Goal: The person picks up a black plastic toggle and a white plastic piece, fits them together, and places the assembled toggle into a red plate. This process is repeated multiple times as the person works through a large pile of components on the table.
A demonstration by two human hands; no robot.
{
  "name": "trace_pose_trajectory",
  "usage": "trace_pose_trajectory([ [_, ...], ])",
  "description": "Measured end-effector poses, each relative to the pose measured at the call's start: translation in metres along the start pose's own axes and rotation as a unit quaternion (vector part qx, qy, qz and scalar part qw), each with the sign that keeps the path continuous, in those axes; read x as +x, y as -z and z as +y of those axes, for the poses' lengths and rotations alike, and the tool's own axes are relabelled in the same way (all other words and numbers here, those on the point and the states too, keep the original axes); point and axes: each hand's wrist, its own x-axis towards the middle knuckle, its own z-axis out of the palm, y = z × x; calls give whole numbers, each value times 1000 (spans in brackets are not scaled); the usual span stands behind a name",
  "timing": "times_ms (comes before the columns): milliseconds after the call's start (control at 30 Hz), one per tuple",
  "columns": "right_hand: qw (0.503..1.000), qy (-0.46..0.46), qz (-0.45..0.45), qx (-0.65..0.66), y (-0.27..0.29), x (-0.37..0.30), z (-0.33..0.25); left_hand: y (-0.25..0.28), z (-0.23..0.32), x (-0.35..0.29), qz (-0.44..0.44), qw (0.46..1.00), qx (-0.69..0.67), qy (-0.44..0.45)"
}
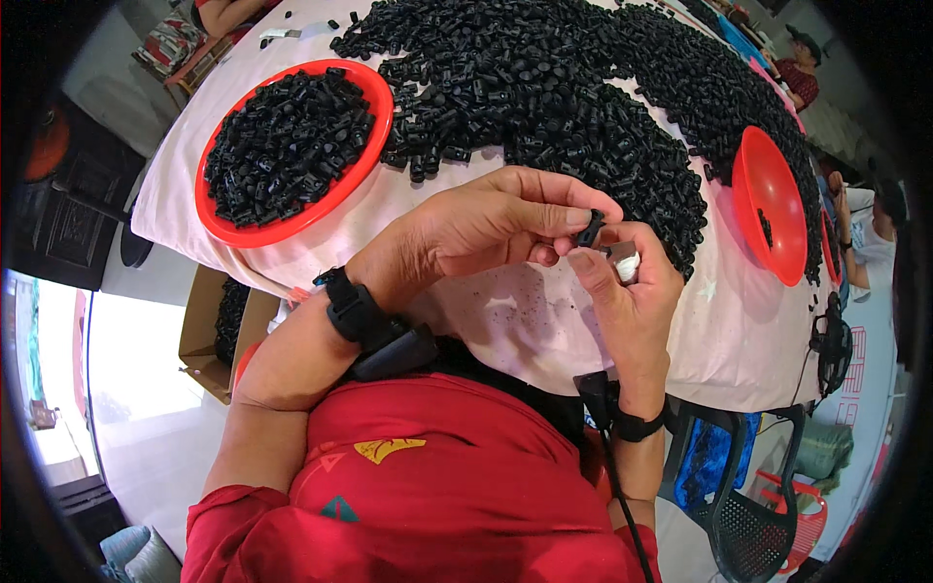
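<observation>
A small black plastic part (589,229) is pinched between the thumb and fingers of my left hand (505,219), which is closed. Close against it, my right hand (632,291) curls around a small white object (627,264). Only part of that object shows between the fingers, and its kind is hard to make out. Both hands meet above the near edge of a table covered with a pale pink cloth (719,335). Just beyond them spreads a large heap of similar black plastic parts (525,87).
On the left stands a red basin (219,229) filled with black parts. Another red basin (773,199), tilted, holds a few at the right. Below the table's left corner is a cardboard box (202,325). A black chair (748,534) stands lower right. Other people sit around the table.
</observation>
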Motion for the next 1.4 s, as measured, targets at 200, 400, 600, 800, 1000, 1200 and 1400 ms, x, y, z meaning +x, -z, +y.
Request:
trace_pose_trajectory([
  [200, 1000, 1, -7, -8, 0, 0, 2, -1, -3, 1, -1, 1000, 23, 1],
  [400, 1000, 10, -9, -28, 0, -1, 0, -2, -1, -2, 8, 998, 55, -2],
  [600, 999, 12, -15, -45, 0, 2, 2, -1, -3, 0, 16, 997, 71, 1],
  [800, 998, 15, -14, -60, 0, 1, 5, -4, -2, 1, 28, 996, 89, 2],
  [1000, 997, 20, -12, -67, 0, 1, 4, -3, -2, 0, 21, 996, 89, 1],
  [1200, 997, 31, -9, -73, -1, 2, 4, -2, -2, 0, 20, 996, 89, 5],
  [1400, 994, 27, -20, -101, 1, 2, 0, -1, -4, 1, 16, 996, 82, 3],
])
